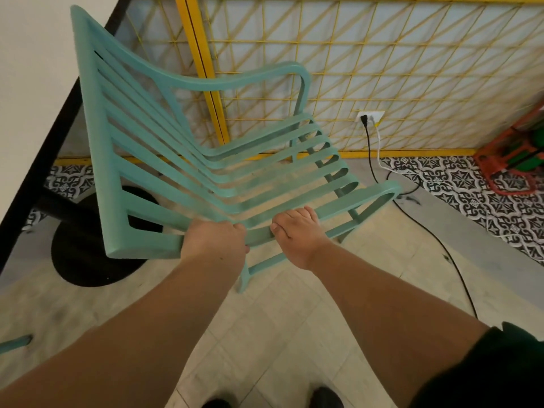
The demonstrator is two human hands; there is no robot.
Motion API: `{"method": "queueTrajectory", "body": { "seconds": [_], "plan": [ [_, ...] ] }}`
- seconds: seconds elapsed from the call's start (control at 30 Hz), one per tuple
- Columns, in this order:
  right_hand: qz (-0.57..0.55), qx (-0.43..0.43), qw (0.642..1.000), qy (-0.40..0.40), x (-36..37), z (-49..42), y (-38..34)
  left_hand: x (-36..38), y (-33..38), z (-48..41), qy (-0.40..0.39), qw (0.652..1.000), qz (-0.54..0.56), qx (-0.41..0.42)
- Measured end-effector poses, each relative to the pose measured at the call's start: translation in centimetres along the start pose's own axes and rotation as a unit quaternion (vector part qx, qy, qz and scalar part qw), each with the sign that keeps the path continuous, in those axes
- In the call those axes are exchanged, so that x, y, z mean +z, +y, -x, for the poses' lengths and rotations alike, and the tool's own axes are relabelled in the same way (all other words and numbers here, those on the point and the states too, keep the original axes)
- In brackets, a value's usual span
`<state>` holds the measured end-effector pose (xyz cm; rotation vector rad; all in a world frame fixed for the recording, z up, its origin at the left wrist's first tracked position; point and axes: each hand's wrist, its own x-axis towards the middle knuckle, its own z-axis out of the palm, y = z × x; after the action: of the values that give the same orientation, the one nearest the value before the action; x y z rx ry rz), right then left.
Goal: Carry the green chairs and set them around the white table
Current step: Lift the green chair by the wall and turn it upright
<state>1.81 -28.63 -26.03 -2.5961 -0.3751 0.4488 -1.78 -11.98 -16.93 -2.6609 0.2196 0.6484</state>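
Note:
A green slatted chair [188,160] with curved armrests fills the middle of the head view, tilted, its back toward the left. My left hand [215,241] is closed around the near armrest rail close to the backrest. My right hand [297,235] grips the same rail a little further right, fingers over the seat slats. The white table [32,72] shows as a white top with a black edge at the far left, its black round base [88,254] on the floor beside the chair. The chair's near legs hang just above the tiles.
A yellow wire-grid partition [382,69] stands right behind the chair. A black cable [441,240] and a white cable run from a wall socket [369,116] across the floor. An orange rack [512,160] stands at right. Part of another green chair [14,344] shows low left.

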Motion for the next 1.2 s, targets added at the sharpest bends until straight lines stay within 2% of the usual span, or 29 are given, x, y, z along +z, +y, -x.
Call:
{"method": "queueTrajectory", "body": {
  "seconds": [0.27, 0.47, 0.83, 1.2],
  "plan": [
    [0.032, 0.003, 0.999, -0.032, -0.9, 1.6, 1.5, 0.2, 2.9, 1.2, -0.007, 1.0, 0.017, -0.013],
    [0.049, 0.053, 0.996, -0.062, -1.5, 2.8, 2.2, 0.7, 5.3, 2.3, -0.001, 0.999, 0.025, -0.025],
    [0.078, 0.142, 0.984, -0.074, -4.0, 5.7, 6.3, -1.9, 12.6, 2.8, -0.006, 0.999, 0.035, 0.0],
    [0.092, 0.142, 0.982, -0.086, -5.5, 6.0, 8.9, -3.2, 15.4, 2.2, -0.023, 0.999, 0.042, -0.014]
  ]
}}
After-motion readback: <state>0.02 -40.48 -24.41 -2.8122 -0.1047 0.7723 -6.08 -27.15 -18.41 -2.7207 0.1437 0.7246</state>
